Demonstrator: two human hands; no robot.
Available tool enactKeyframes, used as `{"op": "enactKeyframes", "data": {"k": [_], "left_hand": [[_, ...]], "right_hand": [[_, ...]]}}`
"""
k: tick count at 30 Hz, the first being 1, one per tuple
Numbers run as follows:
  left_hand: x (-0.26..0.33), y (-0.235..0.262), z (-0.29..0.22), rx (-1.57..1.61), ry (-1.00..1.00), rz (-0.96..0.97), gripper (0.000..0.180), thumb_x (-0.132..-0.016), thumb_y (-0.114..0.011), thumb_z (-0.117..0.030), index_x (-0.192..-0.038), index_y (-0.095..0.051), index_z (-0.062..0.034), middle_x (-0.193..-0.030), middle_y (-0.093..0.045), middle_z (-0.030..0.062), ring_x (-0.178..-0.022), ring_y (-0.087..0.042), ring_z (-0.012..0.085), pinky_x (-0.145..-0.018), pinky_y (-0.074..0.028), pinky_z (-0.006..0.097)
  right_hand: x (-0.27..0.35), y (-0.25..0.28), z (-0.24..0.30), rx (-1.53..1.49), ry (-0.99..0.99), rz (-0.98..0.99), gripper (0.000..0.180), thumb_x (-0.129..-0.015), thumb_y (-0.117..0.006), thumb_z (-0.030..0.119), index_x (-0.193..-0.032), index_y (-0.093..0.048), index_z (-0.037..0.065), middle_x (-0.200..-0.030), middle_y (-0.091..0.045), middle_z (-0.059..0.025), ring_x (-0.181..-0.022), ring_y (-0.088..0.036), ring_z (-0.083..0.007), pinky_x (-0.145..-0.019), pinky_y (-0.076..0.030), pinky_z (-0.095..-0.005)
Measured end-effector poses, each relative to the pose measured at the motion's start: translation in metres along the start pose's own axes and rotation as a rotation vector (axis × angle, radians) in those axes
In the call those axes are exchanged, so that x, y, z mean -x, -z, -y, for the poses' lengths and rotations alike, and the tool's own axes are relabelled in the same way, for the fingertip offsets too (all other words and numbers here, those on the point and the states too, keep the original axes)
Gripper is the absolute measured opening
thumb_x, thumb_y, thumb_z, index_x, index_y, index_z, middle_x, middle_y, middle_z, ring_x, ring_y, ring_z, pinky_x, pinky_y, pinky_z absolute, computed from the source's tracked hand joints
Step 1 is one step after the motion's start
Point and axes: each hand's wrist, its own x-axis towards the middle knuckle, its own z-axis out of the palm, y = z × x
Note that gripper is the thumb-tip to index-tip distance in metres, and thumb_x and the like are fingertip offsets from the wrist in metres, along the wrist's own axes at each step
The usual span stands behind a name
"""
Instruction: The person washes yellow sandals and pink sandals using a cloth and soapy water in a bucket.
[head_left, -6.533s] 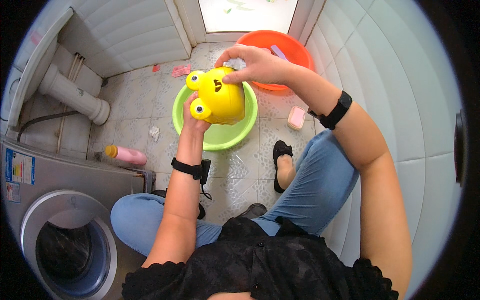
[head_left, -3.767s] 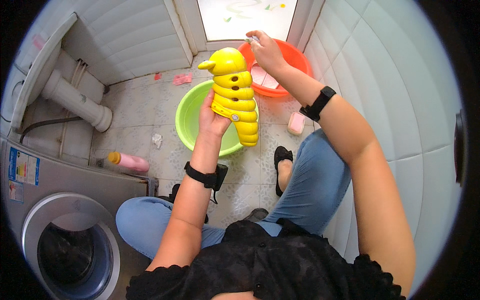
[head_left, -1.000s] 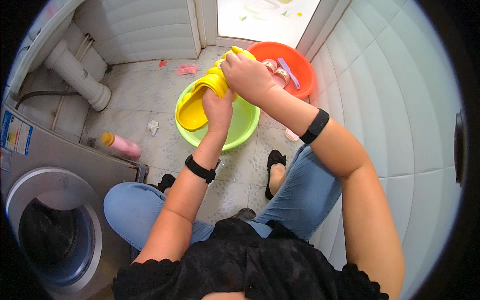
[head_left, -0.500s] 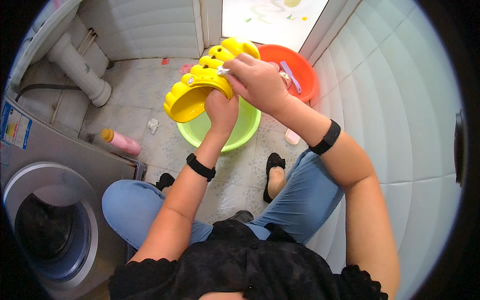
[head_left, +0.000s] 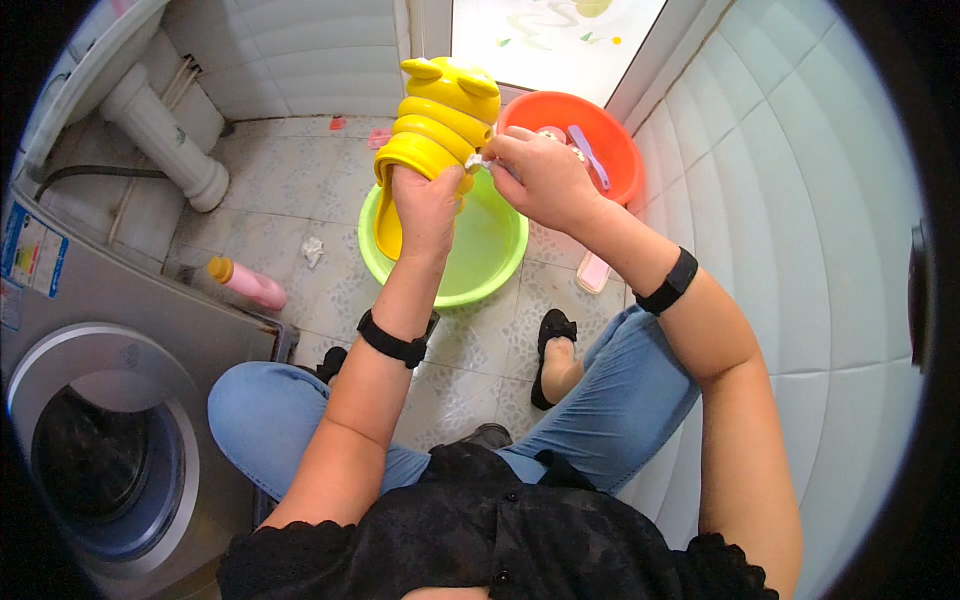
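Note:
A yellow clog [head_left: 437, 118] with rounded ridges and two ear-like bumps at its toe is held up over a green basin [head_left: 475, 297]. My left hand [head_left: 425, 208] grips it by the heel opening, thumb on the right side. In my right hand [head_left: 540, 172] a small crumpled white tissue [head_left: 476, 162] is pinched at the fingertips and pressed to the clog's right side. The basin below seems to hold water. Part of the clog's inside is hidden by my left hand.
Behind my right hand stands an orange basin [head_left: 622, 125] with a purple-handled brush [head_left: 588, 155] in it. A pink bottle [head_left: 250, 284], a crumpled tissue [head_left: 313, 251] and a pink soap box [head_left: 593, 272] lie on the tiles. A washing machine [head_left: 105, 450] is at left.
My left hand has rolled the clog so its top faces left and its toe points away. My right hand has moved slightly right and down with the tissue.

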Motion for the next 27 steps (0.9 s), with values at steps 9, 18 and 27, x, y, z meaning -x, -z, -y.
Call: {"op": "enactKeyframes", "data": {"k": [9, 18, 27], "left_hand": [[0.003, -0.003, -0.008, 0.163, 0.212, -0.037, 0.035, -0.095, -0.052, -0.009, -0.129, -0.045, -0.0047, -0.119, -0.057, 0.0065, -0.106, -0.059, 0.0180, -0.091, -0.048, 0.033], [0.001, 0.006, 0.008, 0.639, 0.454, 0.179, 0.049, -0.103, -0.032, -0.045, -0.132, -0.047, -0.0081, -0.131, -0.055, 0.0085, -0.119, -0.054, 0.0235, -0.103, -0.043, 0.040], [0.013, -0.010, 0.007, 0.497, 0.578, 0.269, 0.039, -0.098, -0.046, -0.021, -0.134, -0.042, -0.0056, -0.129, -0.054, 0.0092, -0.117, -0.055, 0.0236, -0.102, -0.043, 0.039]], "right_hand": [[-0.010, -0.003, -0.005, -0.187, -0.036, -0.142, 0.017, -0.081, -0.062, 0.018, -0.092, -0.061, 0.005, -0.088, -0.064, -0.0130, -0.079, -0.063, -0.0321, -0.069, -0.050, -0.0403], [0.003, -0.045, 0.016, 0.121, 0.550, -0.140, 0.014, -0.079, -0.060, 0.019, -0.088, -0.055, 0.010, -0.077, -0.052, -0.0064, -0.071, -0.061, -0.0247, -0.058, -0.050, -0.0366], [-0.023, -0.007, -0.025, 0.250, 0.115, -0.320, 0.013, -0.089, -0.056, 0.020, -0.093, -0.055, 0.007, -0.085, -0.059, -0.0105, -0.076, -0.062, -0.0302, -0.065, -0.051, -0.0391]]}}
